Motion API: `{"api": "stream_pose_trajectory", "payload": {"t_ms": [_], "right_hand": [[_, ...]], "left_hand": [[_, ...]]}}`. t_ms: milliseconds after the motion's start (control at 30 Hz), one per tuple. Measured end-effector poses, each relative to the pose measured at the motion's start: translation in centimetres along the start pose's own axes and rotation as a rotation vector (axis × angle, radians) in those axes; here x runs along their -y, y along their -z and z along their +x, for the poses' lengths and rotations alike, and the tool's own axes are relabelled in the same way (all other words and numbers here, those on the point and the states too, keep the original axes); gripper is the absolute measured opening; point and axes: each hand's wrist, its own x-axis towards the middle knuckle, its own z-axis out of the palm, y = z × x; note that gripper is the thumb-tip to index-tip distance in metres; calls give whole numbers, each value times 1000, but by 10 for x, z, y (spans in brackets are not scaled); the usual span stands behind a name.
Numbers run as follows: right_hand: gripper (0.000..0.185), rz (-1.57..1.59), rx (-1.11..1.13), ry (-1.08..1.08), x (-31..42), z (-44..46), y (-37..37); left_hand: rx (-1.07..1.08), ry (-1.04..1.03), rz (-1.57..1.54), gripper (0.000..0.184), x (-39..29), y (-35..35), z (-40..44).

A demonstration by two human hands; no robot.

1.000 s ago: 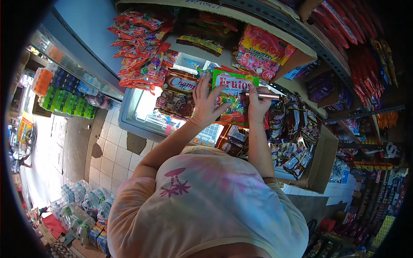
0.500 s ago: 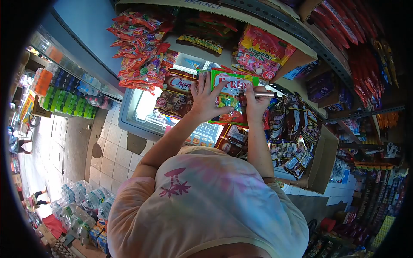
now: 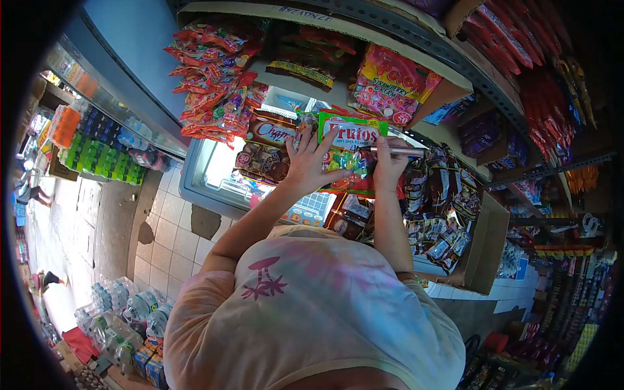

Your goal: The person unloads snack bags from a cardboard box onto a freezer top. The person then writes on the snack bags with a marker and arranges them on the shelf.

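Observation:
A green and red Frutos candy bag (image 3: 352, 133) lies over the glass-topped freezer (image 3: 195, 170). Spread on the left side of the bag is my left hand (image 3: 309, 161), its fingers apart. My right hand (image 3: 389, 164) grips a metallic marker (image 3: 406, 151) at the bag's right edge, and the marker's tip points left onto the bag. A brown Champ candy bag (image 3: 265, 155) is just left of my left hand. Below the Frutos bag, another brown bag (image 3: 349, 213) is partly in view.
Red candy packs (image 3: 211, 81) hang at upper left. A pink strawberry cream bag (image 3: 394, 88) sits on the shelf above. An open cardboard box (image 3: 491, 240) and brown packs (image 3: 442, 195) are at right. Bottled drinks (image 3: 123, 312) stand lower left, and a person (image 3: 29, 188) is at far left.
The marker and my right hand have shifted slightly over the bag's right part. My left hand stays spread on the bag. The view has moved a little.

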Motion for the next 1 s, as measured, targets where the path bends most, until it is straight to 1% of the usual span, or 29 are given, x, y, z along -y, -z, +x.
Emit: {"api": "stream_pose_trajectory", "payload": {"t_ms": [33, 200, 367, 533, 600, 633, 700, 767, 833, 933, 1000], "right_hand": [[18, -80, 51, 63, -1, -1, -1], [20, -120, 50, 69, 2, -3, -5], [22, -152, 82, 140, 4, -3, -8], [22, -191, 110, 141, 6, -3, -8], [22, -212, 118, 154, 6, -3, -7], [22, -179, 104, 143, 8, -4, -9], [22, -146, 92, 131, 7, -3, -8], [21, -91, 46, 29, 2, -1, -2], [21, -94, 38, 26, -2, -1, -1], [20, -101, 33, 51, -6, 0, -1], [19, -107, 40, 81, -6, 0, 0]], "left_hand": [[0, 3, 2, 98, 1, 0, -1], [62, 28, -23, 96, 0, 1, -1], [52, 26, -16, 96, 2, -2, -1], [27, 14, -40, 95, -1, 1, -1], [93, 46, -59, 94, -3, 5, -1], [93, 47, -59, 94, -2, 4, -1], [24, 12, -34, 94, 1, -1, -2], [17, 9, -34, 93, 2, -2, -2], [12, 4, -35, 93, 2, -2, -2], [40, 13, -19, 96, 1, 0, -1], [50, 51, -109, 101, -1, 3, -2]]}}
